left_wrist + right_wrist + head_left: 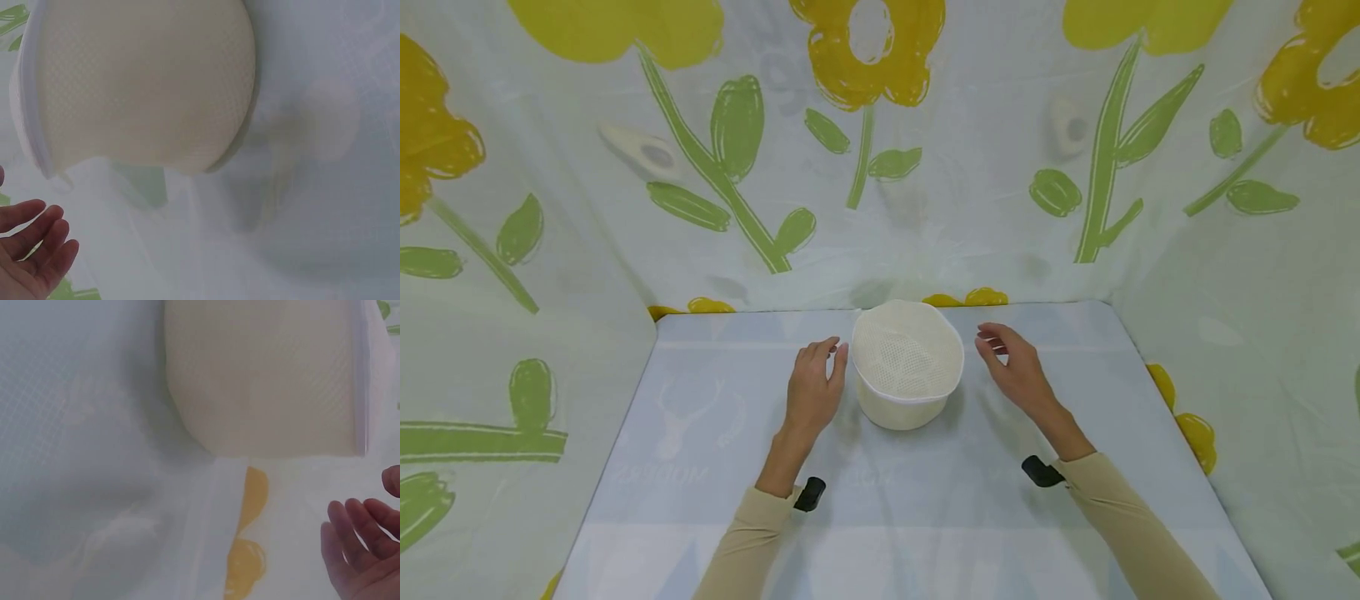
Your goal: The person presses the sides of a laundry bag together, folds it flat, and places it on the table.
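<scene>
A cream mesh laundry bag, round and standing on the table, has a white band along its upper edge and a netted top. On its left, my left hand hovers with loosely bent fingers, apart from the bag. My right hand is held a little off the other side, thumb and fingers parted around nothing. In the left wrist view the bag's side fills the upper part, above the fingers. The right wrist view has the bag's wall above and left of the relaxed right hand.
The table has a pale blue-white cover with a faint deer print. Flower-printed curtains enclose its back and both sides, with the back one close behind the bag. A black wrist device sits at the left cuff, another at the right.
</scene>
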Demonstrator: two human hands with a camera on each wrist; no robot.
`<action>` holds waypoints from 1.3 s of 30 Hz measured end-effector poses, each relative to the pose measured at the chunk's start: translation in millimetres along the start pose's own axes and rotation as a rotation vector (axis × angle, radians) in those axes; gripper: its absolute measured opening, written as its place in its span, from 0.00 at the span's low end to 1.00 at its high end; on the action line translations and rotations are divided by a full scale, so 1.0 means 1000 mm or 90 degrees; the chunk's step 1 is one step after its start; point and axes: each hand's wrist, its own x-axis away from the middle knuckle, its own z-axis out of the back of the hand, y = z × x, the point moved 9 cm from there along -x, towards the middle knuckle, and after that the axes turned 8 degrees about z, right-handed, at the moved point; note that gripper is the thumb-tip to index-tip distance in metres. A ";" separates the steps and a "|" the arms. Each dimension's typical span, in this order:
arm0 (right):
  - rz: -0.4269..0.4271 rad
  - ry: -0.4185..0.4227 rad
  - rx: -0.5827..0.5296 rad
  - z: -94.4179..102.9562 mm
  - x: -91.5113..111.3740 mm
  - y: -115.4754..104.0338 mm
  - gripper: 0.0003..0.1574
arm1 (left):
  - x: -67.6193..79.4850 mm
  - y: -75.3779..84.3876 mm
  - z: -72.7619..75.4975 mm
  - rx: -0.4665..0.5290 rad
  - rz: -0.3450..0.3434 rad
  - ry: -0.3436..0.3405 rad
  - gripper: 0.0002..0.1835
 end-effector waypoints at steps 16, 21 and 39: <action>-0.077 -0.049 -0.052 -0.018 0.000 0.002 0.22 | 0.000 0.011 -0.014 0.071 0.016 -0.024 0.17; -0.105 -0.050 -0.081 -0.021 0.001 0.003 0.21 | 0.002 0.010 -0.016 0.147 0.047 -0.031 0.16; -0.198 -0.074 -0.226 -0.028 0.005 0.009 0.23 | 0.005 -0.007 -0.020 0.329 0.250 -0.095 0.17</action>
